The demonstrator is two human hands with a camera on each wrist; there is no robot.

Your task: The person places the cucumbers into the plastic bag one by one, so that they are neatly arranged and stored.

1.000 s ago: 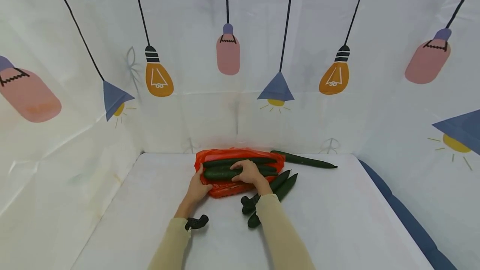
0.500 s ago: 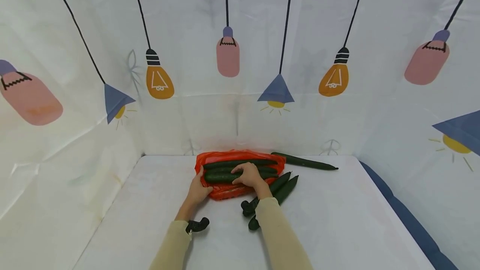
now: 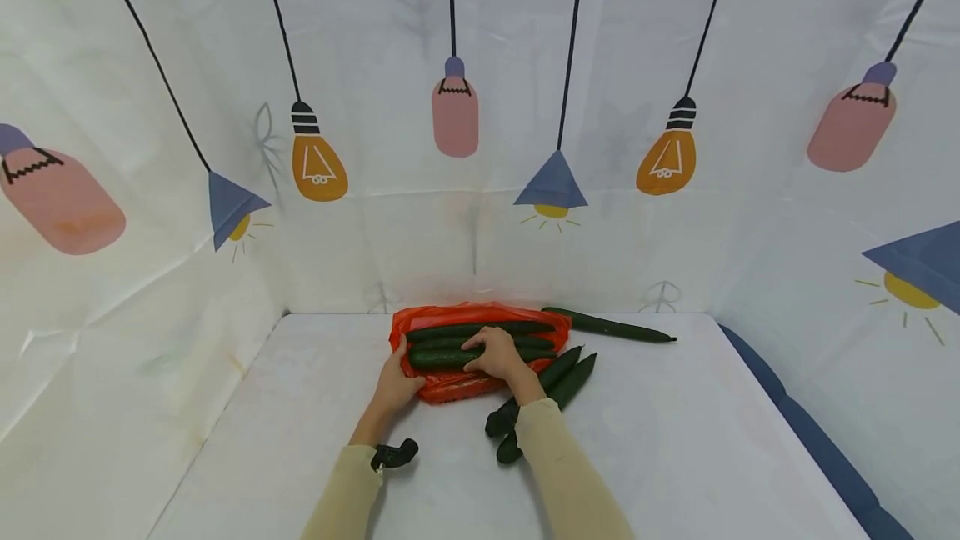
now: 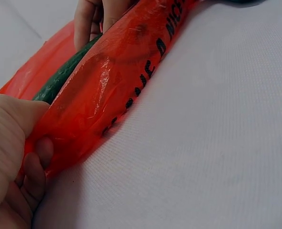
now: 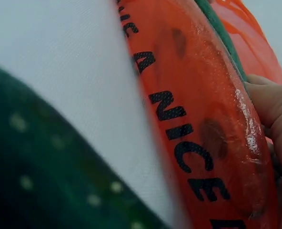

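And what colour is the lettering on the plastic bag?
Black lettering on the red plastic bag; clearest in the right wrist view.

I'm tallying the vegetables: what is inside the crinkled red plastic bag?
Three long, dark-green cucumbers show side by side in the red bag. The person's right hand covers part of them, and whether more lie beneath cannot be seen.

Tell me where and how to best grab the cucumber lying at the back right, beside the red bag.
I'd grip the cucumber around its middle, coming from above and the right: it lies long, slender and uncovered there, while its left end sits right by the red bag.
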